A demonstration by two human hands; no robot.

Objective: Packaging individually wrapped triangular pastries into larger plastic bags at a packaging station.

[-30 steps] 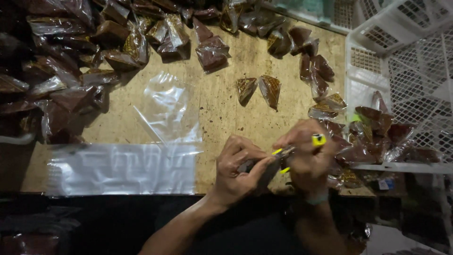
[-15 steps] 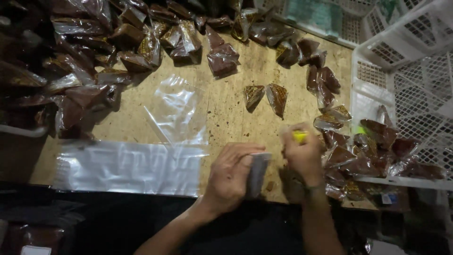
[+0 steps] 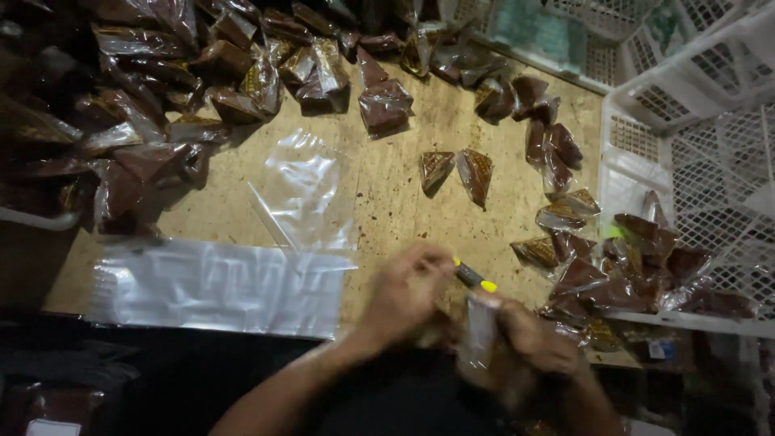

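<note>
already many sealed brown triangular packets (image 3: 476, 173) lie on the wooden table (image 3: 395, 202); left hand (image 3: 408, 295) pinches a yellow-tipped tool (image 3: 475, 278), blurred right hand (image 3: 529, 343) grips a small clear plastic bag (image 3: 478, 331), empty bags (image 3: 218, 287) remain.

One head-worn camera looks steeply down, close above a wooden table (image 3: 404, 194), its near edge at bottom.

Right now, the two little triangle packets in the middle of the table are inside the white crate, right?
No. In the head view the two triangle packets lie on the bare wooden table, side by side, apart from the white crate at the right. They are in the middle of the table, as you said.
</note>
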